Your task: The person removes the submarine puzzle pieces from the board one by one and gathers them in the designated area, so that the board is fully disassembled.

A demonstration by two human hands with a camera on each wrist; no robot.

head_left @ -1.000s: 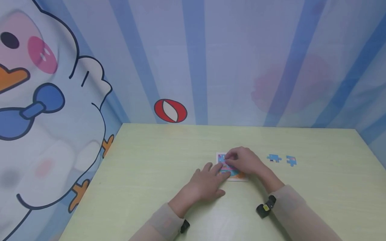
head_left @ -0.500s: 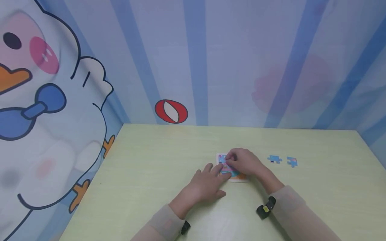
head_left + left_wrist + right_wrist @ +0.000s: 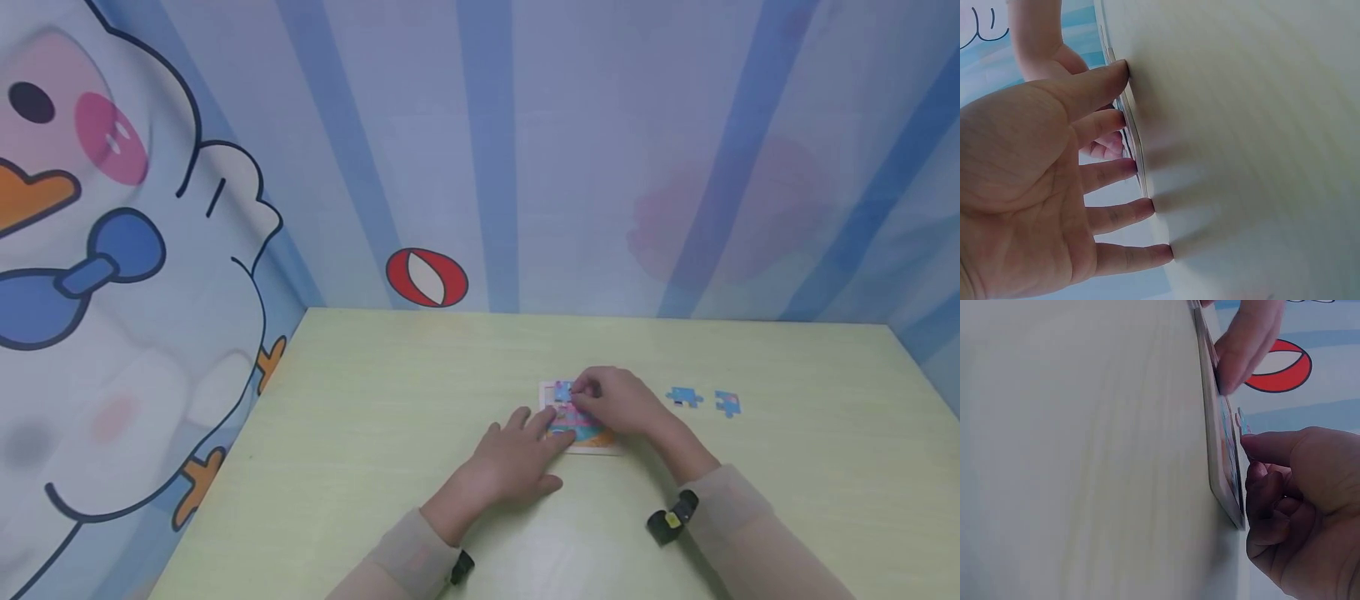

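A small jigsaw puzzle board [image 3: 592, 452] with a pale border and a colourful picture lies on the table, partly covered by both hands. My left hand [image 3: 513, 458] has its fingers spread straight, some on the board's left side; in the left wrist view its fingertips [image 3: 1163, 252] touch down along the board and table. Over the board's upper part, my right hand [image 3: 618, 402] pinches a blue puzzle piece [image 3: 563, 392] between thumb and index finger. The right wrist view shows that piece [image 3: 1243, 422] tilted up from the board, its other fingers curled.
Two loose blue puzzle pieces, one nearer [image 3: 684, 397] and one farther right [image 3: 727, 404], lie to the right of the board. The pale yellow table [image 3: 360, 400] ends at a striped blue backdrop [image 3: 577, 167].
My right hand has shifted slightly right with the piece, uncovering a bit of the board's upper left corner. The left hand stays in place.
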